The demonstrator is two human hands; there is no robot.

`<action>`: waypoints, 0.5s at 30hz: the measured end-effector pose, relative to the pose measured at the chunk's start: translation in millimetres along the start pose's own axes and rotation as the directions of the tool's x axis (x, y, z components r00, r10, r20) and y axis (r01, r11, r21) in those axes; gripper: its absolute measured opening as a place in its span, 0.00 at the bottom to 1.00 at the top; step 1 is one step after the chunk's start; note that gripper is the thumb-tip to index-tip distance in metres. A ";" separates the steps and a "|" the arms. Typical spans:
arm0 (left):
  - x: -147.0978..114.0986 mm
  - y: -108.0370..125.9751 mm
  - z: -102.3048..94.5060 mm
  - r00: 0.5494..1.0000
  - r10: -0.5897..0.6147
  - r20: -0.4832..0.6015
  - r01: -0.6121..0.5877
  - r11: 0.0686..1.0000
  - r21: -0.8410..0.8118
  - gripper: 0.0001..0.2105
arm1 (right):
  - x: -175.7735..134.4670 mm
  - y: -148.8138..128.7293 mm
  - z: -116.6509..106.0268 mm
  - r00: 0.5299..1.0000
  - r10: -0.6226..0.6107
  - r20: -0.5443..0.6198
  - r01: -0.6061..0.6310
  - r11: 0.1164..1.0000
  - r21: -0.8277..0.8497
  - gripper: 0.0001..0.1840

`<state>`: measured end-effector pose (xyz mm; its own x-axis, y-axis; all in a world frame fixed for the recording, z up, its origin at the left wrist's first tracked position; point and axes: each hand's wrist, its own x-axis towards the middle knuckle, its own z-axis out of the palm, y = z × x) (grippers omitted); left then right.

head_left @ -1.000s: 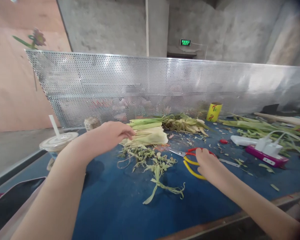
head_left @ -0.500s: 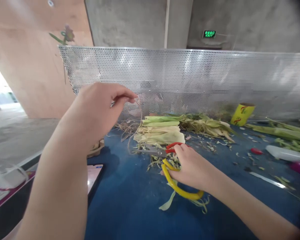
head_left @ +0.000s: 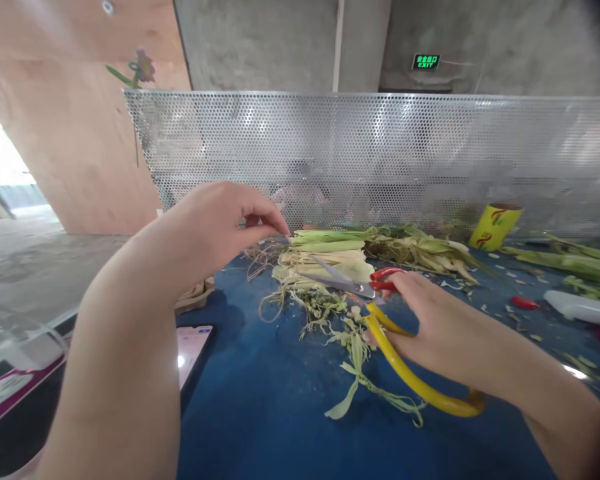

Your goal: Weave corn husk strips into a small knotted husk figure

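Note:
My right hand [head_left: 430,327] grips a pair of scissors [head_left: 347,283] with one red and one yellow handle. Their blades are parted and point left over the pale corn husks [head_left: 325,260]. At the left end of these stacked husks, my left hand [head_left: 235,217] is closed in a pinch on a thin twine [head_left: 273,313]. The twine's loop lies on the blue table below, and its course near the fingertips is hard to follow. Shredded green husk strips [head_left: 357,353] lie beneath and in front of the scissors.
A perforated metal screen [head_left: 330,147] stands behind the table. More husks [head_left: 420,253], a yellow roll [head_left: 495,227], a red piece [head_left: 524,303] and a white object [head_left: 580,307] are to the right. A phone [head_left: 195,347] lies by my left forearm.
My left hand has come down with the twine, toward the husks' left end. My right hand has drawn the scissors to the right, and their blades are wider apart.

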<state>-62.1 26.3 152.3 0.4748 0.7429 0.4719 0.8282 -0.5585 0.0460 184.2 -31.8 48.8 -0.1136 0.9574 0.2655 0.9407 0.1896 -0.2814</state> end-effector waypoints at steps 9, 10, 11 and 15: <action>2.9 10.9 7.8 0.987 0.026 0.160 -0.014 0.997 -0.075 0.10 | -5.1 -12.2 -10.6 0.989 -0.026 -0.145 0.006 0.991 -0.133 0.27; 2.8 11.8 7.7 0.985 0.027 0.172 -0.014 0.997 -0.078 0.11 | -4.7 -13.6 -10.7 0.989 -0.016 -0.150 -0.006 0.990 -0.143 0.27; 2.6 12.7 7.4 0.982 0.039 0.182 -0.024 0.996 -0.083 0.12 | -4.4 -14.9 -11.2 0.989 -0.007 -0.145 -0.014 0.989 -0.144 0.27; 2.4 14.6 6.1 0.965 0.136 0.223 -0.106 0.985 -0.139 0.14 | -4.7 -19.5 -15.5 0.997 0.017 -0.073 -0.024 0.994 -0.103 0.21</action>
<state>-47.0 22.2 148.7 0.6369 0.7237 0.2658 0.7237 -0.6801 0.1174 171.4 -43.3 67.3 -0.0739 0.9420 0.3275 0.9710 0.1428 -0.1918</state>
